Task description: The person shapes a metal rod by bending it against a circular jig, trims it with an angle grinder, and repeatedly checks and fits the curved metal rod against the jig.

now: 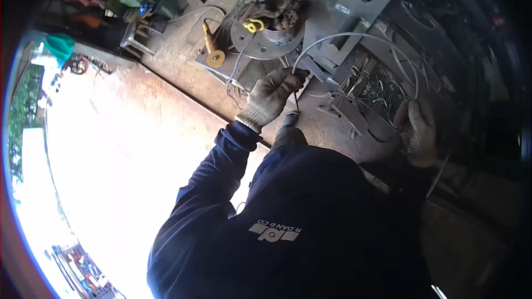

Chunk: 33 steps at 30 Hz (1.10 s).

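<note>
A thin grey cable [354, 34] arches up and over between my two gloved hands. My left hand [272, 97] is closed round it near one end, and a short dark length pokes out below the fingers. Over on the right, my right hand [419, 133] grips the other side of the arch, in shadow. Both gloves are pale knit with dirty fingers. Just beyond my left hand lies a round metal flange [260, 50] with dark bundled strands and yellow loops [254, 25] on it.
My boot [289, 120] stands below my left hand. Metal scraps and loose wires [382, 91] lie between my hands. A yellow handle with a round disc [215, 58] sits left of the flange. A large holed grey steel plate [360, 14] lies beyond. Bright floor spreads left.
</note>
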Available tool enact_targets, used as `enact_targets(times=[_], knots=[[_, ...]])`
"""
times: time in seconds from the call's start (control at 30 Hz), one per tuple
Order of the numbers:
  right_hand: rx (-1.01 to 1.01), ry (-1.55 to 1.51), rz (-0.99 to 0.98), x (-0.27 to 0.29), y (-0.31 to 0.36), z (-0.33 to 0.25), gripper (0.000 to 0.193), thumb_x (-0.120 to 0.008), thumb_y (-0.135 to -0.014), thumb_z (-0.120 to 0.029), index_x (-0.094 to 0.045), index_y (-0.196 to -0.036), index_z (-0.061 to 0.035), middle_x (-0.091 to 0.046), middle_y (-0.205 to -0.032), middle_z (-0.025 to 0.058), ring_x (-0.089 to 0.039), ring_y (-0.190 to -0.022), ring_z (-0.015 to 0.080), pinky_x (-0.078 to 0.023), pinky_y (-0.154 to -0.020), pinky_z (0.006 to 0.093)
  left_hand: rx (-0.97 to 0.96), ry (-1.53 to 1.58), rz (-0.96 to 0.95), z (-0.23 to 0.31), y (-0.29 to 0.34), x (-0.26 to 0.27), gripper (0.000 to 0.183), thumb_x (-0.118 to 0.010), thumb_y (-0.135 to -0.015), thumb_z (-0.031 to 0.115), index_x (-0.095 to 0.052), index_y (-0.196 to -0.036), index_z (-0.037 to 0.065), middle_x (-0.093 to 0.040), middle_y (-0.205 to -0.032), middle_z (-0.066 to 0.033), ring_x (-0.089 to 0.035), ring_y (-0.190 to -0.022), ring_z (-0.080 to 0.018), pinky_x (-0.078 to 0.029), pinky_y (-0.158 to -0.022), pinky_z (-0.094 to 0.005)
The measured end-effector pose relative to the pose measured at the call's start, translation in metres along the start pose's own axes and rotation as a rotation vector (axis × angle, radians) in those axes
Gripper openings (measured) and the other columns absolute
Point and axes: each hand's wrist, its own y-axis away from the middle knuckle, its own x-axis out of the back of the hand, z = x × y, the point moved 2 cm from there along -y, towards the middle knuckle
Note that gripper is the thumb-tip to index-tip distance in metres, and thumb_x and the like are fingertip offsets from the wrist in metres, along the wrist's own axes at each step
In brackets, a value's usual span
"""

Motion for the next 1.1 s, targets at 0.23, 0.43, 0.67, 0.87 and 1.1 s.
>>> enact_targets(times=[0.23,0.43,0.67,0.87,1.1], knots=[[0.517,0.330,-0.479,-0.127,-0.023,-0.028,0.028,-0.059,-0.098,-0.020,-0.067,-0.121,-0.0059,-0.063,-0.076,0.0040,-0.059,-0.069,0.0124,-0.045,-0.064,0.0230,0.453,0.261,0.457,-0.020,0.059,0.076,0.044,-0.053,-0.102,0.026,-0.050,-0.138,0.002,-0.065,-0.105,-0.0120,-0.065,-0.089,-0.0197,-0.057,-0.077,-0.0341],[0.895,0.838,-0.910,-0.241,-0.044,-0.027,0.030,-0.071,-0.087,-0.017,-0.071,-0.117,-0.0195,-0.060,-0.076,0.0054,-0.061,-0.069,0.0162,-0.050,-0.059,0.0281,0.294,-0.258,0.474,0.034,0.089,0.154,0.047,-0.053,-0.097,0.006,-0.042,-0.141,-0.006,-0.064,-0.115,-0.0210,-0.068,-0.099,-0.0276,-0.058,-0.087,-0.0394],[0.946,0.501,-0.645,-0.364,-0.104,-0.013,0.034,-0.071,-0.087,-0.013,-0.069,-0.121,-0.0178,-0.059,-0.077,0.0047,-0.057,-0.064,0.0135,-0.050,-0.056,0.0284,0.057,0.062,0.814,0.020,0.092,0.260,0.043,-0.055,-0.099,0.015,-0.049,-0.139,-0.001,-0.064,-0.110,-0.0141,-0.065,-0.098,-0.0237,-0.055,-0.089,-0.0363],[-0.108,0.136,-0.472,-0.458,-0.179,0.011,0.031,-0.063,-0.094,-0.011,-0.065,-0.125,-0.0067,-0.063,-0.081,0.0046,-0.058,-0.069,0.0136,-0.049,-0.063,0.0259,-0.046,-0.799,0.762,-0.046,0.041,0.398,0.039,-0.053,-0.101,0.021,-0.055,-0.137,0.007,-0.066,-0.107,-0.0085,-0.065,-0.083,-0.0156,-0.054,-0.075,-0.0257],[0.204,0.664,-0.435,-0.472,-0.233,0.070,0.033,-0.057,-0.099,-0.018,-0.057,-0.130,-0.0035,-0.052,-0.131,0.0131,-0.060,-0.109,0.0195,-0.049,-0.088,0.0319,0.588,0.261,0.517,-0.140,-0.045,0.490,0.043,-0.047,-0.097,0.011,-0.052,-0.139,0.009,-0.070,-0.101,-0.0102,-0.058,-0.056,-0.0106,-0.044,-0.048,-0.0223]])
